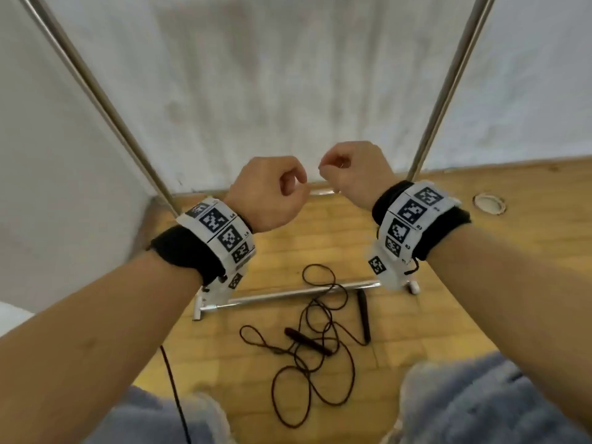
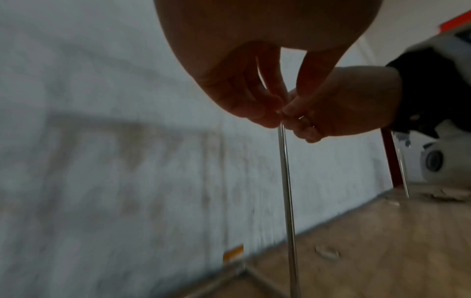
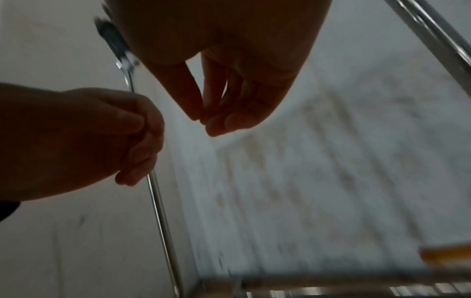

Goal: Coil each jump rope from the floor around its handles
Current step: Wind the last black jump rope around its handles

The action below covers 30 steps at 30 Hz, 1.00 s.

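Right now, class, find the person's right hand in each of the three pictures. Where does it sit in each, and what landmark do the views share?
Head view: right hand, right of centre, raised, fingers curled, near the left hand.
Left wrist view: right hand, centre right, fingertips close to the left hand's.
Right wrist view: right hand, top centre, filling the upper frame.
Shared landmark: the metal rack pole against the white wall.

Below the fingers [image 1: 296, 177], a thin matt cord [image 1: 312, 357] on a glossy wood floor [image 1: 448, 315] — beside them, shiny metal poles [image 1: 448, 88], a rough wall [image 1: 288, 75].
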Each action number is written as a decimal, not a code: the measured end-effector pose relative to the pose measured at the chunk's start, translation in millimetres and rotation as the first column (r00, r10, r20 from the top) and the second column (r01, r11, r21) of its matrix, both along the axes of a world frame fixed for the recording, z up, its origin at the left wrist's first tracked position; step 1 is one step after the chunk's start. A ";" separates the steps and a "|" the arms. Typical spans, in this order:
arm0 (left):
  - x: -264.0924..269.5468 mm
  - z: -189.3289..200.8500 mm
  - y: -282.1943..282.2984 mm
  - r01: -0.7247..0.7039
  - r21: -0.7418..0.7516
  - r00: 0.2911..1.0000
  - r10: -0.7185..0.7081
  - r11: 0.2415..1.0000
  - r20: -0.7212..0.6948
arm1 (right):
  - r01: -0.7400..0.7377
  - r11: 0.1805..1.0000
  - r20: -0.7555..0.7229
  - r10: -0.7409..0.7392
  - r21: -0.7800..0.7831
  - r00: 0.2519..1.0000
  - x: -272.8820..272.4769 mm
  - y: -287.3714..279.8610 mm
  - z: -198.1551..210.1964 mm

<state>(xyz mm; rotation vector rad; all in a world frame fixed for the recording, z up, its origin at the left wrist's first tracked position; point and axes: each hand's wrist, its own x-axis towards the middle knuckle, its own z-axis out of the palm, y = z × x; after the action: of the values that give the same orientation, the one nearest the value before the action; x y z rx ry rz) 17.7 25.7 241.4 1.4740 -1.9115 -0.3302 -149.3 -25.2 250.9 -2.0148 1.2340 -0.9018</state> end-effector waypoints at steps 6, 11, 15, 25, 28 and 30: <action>3.6 -155.7 -3.8 -0.001 0.431 0.979 -0.086 0.902 0.183 | 0.025 0.956 -0.368 0.089 0.294 0.926 -0.7 -11.0 -156.4; -7.5 -259.6 -5.0 0.073 0.681 0.921 -0.311 0.728 0.234 | 0.168 0.869 -0.571 0.149 0.464 0.807 -23.0 -15.0 -276.2; -18.5 -326.5 -0.7 0.085 0.799 0.858 -0.451 0.595 0.245 | 0.375 0.781 -0.701 0.109 0.499 0.705 -51.0 -12.3 -352.5; -35.9 -406.7 27.4 -0.002 0.836 0.598 -0.669 0.549 0.441 | 0.639 0.481 -0.667 -0.141 0.600 0.732 -77.3 18.2 -438.0; -31.8 -410.3 25.3 0.006 0.833 0.634 -0.646 0.553 0.424 | 0.610 0.465 -0.544 -0.284 0.642 0.789 -78.1 28.8 -434.7; -26.5 -409.9 22.6 0.033 0.849 0.694 -0.623 0.528 0.361 | 0.567 0.448 -0.479 -0.303 0.691 0.824 -78.3 33.4 -430.2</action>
<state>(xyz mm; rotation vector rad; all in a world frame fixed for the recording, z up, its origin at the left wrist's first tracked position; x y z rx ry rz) -8.7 48.3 -168.5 1.8884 -2.8821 -1.1541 -227.6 8.1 -179.3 -1.0600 1.9482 -0.1019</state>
